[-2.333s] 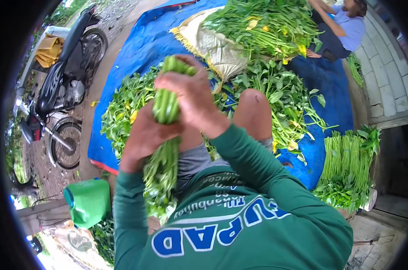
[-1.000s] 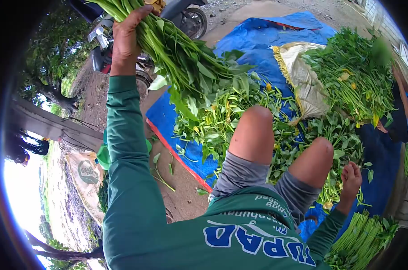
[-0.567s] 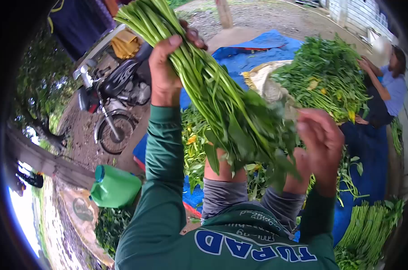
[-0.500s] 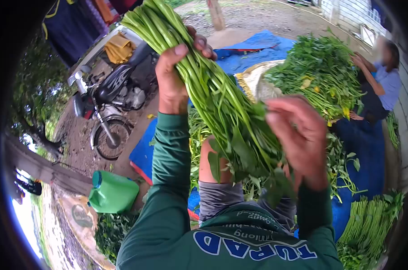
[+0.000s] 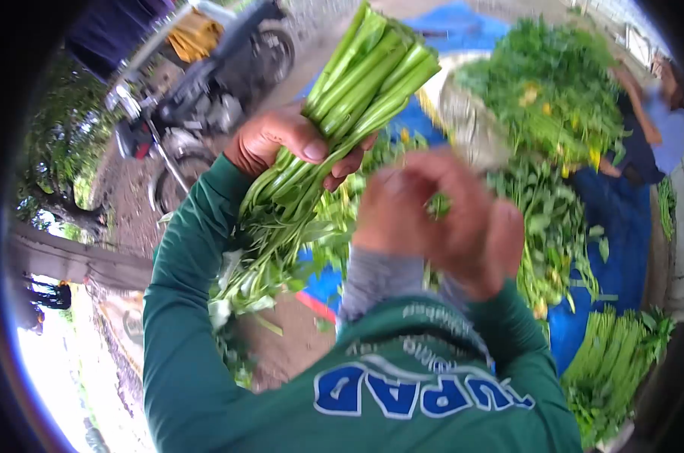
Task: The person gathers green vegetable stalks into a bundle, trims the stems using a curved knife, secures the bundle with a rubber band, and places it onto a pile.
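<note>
My left hand (image 5: 278, 140) is wrapped around a thick bunch of water spinach (image 5: 368, 72). The cut stem ends point up and away from me, while the leafy part hangs down past my left forearm. My right hand (image 5: 474, 219) is apart from the bunch, over my lap, and smeared by motion. Its fingers look bent, but whether anything is between them cannot be made out. Beyond it, a large heap of leafy greens (image 5: 545, 98) lies beside a pale sack (image 5: 470, 117).
Neat bundles of stems (image 5: 610, 370) lie at the lower right by a blue tarp (image 5: 617, 226). A person in a blue top (image 5: 668, 140) sits by the heap. A motorcycle (image 5: 198, 106) stands at the left, near a wooden beam (image 5: 85, 260).
The bunch has swung round: its stem ends now lean right and its leaves hang toward the lower left. My right hand has come away from the leaves.
</note>
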`<state>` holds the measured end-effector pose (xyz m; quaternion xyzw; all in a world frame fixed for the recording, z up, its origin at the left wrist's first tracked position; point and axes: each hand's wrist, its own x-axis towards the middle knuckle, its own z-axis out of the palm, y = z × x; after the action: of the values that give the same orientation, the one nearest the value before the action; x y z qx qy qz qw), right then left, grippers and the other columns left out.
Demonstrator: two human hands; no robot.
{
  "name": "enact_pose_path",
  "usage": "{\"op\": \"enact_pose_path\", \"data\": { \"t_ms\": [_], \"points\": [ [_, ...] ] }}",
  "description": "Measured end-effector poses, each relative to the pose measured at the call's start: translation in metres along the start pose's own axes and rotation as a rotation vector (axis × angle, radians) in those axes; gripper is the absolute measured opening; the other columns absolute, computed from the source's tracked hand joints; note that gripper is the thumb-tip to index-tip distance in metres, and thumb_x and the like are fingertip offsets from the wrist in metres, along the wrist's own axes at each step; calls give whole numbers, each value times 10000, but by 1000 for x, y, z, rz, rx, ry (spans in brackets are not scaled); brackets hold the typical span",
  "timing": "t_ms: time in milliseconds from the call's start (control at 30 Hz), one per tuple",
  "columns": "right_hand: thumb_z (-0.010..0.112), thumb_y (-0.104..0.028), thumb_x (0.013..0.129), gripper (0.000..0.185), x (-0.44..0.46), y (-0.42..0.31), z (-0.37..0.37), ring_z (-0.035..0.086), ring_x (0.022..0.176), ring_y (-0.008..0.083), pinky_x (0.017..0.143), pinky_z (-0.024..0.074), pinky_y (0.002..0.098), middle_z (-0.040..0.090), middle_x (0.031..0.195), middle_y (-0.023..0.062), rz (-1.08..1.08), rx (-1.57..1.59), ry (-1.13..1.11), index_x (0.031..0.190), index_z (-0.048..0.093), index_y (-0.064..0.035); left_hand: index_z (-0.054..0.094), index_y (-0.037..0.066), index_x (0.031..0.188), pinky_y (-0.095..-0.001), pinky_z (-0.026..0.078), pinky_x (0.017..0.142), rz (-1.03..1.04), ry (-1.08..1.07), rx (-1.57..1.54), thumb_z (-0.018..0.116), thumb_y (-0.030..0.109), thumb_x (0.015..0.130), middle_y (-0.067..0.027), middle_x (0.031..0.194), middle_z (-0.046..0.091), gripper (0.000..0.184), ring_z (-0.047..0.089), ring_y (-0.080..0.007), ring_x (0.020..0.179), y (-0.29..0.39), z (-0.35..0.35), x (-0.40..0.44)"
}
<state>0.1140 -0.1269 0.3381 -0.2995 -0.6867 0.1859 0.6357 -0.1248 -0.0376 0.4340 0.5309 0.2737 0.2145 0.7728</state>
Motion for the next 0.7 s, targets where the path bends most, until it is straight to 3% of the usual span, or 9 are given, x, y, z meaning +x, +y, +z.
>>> {"op": "enact_pose_path", "data": {
  "t_ms": [33, 133, 233, 300, 400, 467, 633, 700],
  "points": [
    [791, -2, 943, 270, 4, -1, -21, 722, 935, 189, 729, 569, 292, 723, 1161, 131, 8, -115, -5, 1208, 740, 1, 638, -27, 1295, -360, 571, 664, -69, 58, -14, 860, 287, 648, -117, 971, 670, 752, 668, -225, 802, -31, 3, -6],
    [794, -20, 942, 319, 19, 16, -49, 691, 1079, 223, 854, 574, 347, 698, 1313, 120, -272, -354, -222, 1257, 761, -52, 639, -9, 1284, -336, 557, 695, -218, -2, -412, 857, 296, 698, -110, 894, 650, 696, 668, -216, 784, -133, -6, 3],
    [826, -95, 944, 437, 30, 40, -59, 670, 1221, 296, 1022, 539, 408, 679, 1433, 72, -471, -501, -536, 1372, 753, -140, 625, -34, 1281, -354, 582, 648, -114, -117, -543, 846, 314, 721, -127, 885, 634, 695, 651, -219, 743, -184, 4, 29],
    [780, -216, 1007, 240, 42, 51, -67, 628, 1085, 283, 960, 511, 404, 659, 1245, 100, -479, -480, -625, 1214, 790, -95, 611, -44, 1295, -367, 595, 627, -45, -149, -571, 837, 337, 734, -144, 936, 637, 714, 652, -227, 753, -198, 2, 39],
    [756, -236, 1022, 193, 52, 45, -70, 549, 1154, 304, 995, 446, 438, 600, 1219, 121, -305, -237, -715, 1123, 795, -76, 603, -45, 1317, -382, 604, 634, -22, -174, -598, 830, 364, 751, -160, 1042, 647, 735, 664, -242, 801, -204, -1, 45],
    [768, -227, 1003, 182, 58, 46, -66, 536, 1144, 306, 992, 440, 440, 597, 1188, 118, -450, -415, -738, 1104, 785, -77, 603, -42, 1333, -390, 606, 657, -23, -203, -608, 829, 377, 758, -163, 1096, 654, 746, 671, -252, 833, -205, -3, 47],
    [746, -175, 997, 120, 71, 26, -68, 540, 1028, 287, 949, 433, 431, 572, 1095, 92, -348, -500, -870, 1065, 752, -76, 590, -58, 1371, -426, 620, 761, -26, -197, -595, 821, 392, 771, -167, 1055, 683, 785, 701, -289, 858, -204, 2, 48],
    [721, -152, 1006, 83, 73, 26, -68, 541, 991, 278, 929, 434, 426, 567, 1057, 82, -333, -470, -942, 1039, 732, -77, 544, -76, 1417, -445, 648, 760, -51, -146, -500, 846, 419, 740, -183, 1002, 662, 891, 713, -325, 844, -198, 6, 46]
  ]
}}
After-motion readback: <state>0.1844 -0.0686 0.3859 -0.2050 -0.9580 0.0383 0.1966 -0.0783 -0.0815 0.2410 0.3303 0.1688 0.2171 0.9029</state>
